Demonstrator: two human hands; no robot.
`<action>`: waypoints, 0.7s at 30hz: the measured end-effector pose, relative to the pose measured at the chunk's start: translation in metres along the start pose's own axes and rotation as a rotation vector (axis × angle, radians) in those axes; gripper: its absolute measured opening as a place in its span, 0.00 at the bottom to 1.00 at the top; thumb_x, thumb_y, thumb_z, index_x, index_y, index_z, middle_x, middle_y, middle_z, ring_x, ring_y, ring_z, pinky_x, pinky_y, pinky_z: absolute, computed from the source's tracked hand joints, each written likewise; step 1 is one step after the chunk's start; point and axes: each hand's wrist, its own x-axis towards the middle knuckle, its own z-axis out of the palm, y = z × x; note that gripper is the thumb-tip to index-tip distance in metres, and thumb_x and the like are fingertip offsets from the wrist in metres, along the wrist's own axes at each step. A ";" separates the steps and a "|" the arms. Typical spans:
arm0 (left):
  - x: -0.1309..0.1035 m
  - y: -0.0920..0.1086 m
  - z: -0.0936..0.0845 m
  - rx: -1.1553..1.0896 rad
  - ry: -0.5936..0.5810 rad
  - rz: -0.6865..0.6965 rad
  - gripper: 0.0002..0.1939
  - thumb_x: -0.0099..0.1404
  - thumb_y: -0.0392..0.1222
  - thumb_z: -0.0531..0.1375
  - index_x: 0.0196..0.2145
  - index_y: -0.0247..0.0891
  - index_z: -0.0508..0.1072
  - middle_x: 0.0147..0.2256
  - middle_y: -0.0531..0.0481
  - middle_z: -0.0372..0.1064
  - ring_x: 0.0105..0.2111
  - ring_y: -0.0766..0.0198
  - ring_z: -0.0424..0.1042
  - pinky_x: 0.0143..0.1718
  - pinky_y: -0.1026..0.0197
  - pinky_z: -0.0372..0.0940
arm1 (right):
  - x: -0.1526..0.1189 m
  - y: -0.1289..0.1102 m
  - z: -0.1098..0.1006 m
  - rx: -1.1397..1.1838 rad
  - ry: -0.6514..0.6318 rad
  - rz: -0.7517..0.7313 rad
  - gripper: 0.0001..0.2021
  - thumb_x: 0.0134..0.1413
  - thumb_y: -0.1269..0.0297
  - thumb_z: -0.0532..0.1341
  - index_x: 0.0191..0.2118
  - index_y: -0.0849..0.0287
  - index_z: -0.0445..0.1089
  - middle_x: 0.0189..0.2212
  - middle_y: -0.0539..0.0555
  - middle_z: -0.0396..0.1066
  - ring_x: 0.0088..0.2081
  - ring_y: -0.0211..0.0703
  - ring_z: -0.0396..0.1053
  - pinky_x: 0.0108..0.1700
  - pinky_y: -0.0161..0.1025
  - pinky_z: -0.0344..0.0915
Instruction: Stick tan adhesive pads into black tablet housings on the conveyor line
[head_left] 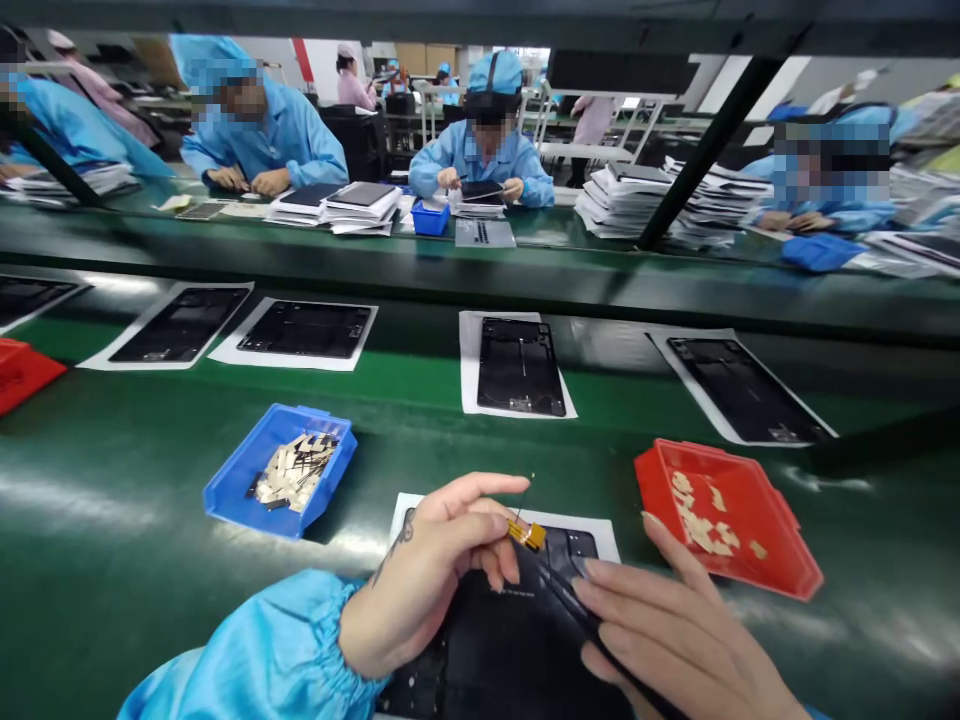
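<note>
My left hand (442, 540) pinches a small gold-yellow flex part with a thin dark wire (529, 535) between thumb and fingers, its index finger stretched out above. Black tweezers (564, 598) lie in my right hand (675, 630), their tips close to the yellow part; whether they touch it I cannot tell. Below both hands rests a black tablet back panel (510, 660) on a white sheet (606, 535). The hands and the left sleeve cover parts of the panel.
A blue bin (330, 480) of small pale and black wired parts stands left, a red bin (784, 530) with pale bits right. Beyond lie several black panels (521, 370) on white sheets. A dark slanted post (712, 150) and co-workers at a far bench are ahead.
</note>
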 end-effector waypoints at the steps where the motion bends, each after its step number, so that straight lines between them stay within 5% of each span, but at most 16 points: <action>1: 0.000 -0.001 0.000 -0.001 -0.001 -0.006 0.17 0.61 0.34 0.58 0.48 0.35 0.72 0.28 0.49 0.69 0.24 0.69 0.68 0.26 0.67 0.61 | 0.000 0.001 0.000 -0.044 -0.043 -0.101 0.20 0.48 0.70 0.67 0.48 0.47 0.70 0.40 0.46 0.77 0.40 0.44 0.76 0.66 0.49 0.48; 4: 0.000 -0.002 0.001 -0.006 -0.005 -0.022 0.17 0.61 0.35 0.58 0.48 0.35 0.72 0.27 0.50 0.68 0.23 0.69 0.68 0.26 0.67 0.61 | 0.002 0.002 -0.001 -0.140 -0.100 -0.264 0.19 0.52 0.73 0.65 0.50 0.55 0.67 0.43 0.53 0.75 0.48 0.47 0.72 0.66 0.53 0.47; 10: -0.001 -0.003 0.003 -0.011 0.009 -0.028 0.16 0.60 0.35 0.59 0.47 0.34 0.72 0.26 0.50 0.68 0.23 0.69 0.68 0.25 0.68 0.61 | 0.001 -0.006 0.006 -0.111 -0.058 -0.117 0.17 0.65 0.71 0.52 0.55 0.47 0.64 0.43 0.50 0.75 0.50 0.45 0.71 0.63 0.55 0.52; 21: 0.000 -0.007 0.004 -0.019 0.013 -0.034 0.16 0.60 0.36 0.60 0.47 0.34 0.72 0.26 0.49 0.69 0.23 0.69 0.68 0.24 0.69 0.61 | -0.003 -0.008 0.011 -0.065 -0.038 -0.055 0.18 0.66 0.69 0.51 0.56 0.43 0.63 0.42 0.48 0.76 0.47 0.41 0.73 0.61 0.52 0.57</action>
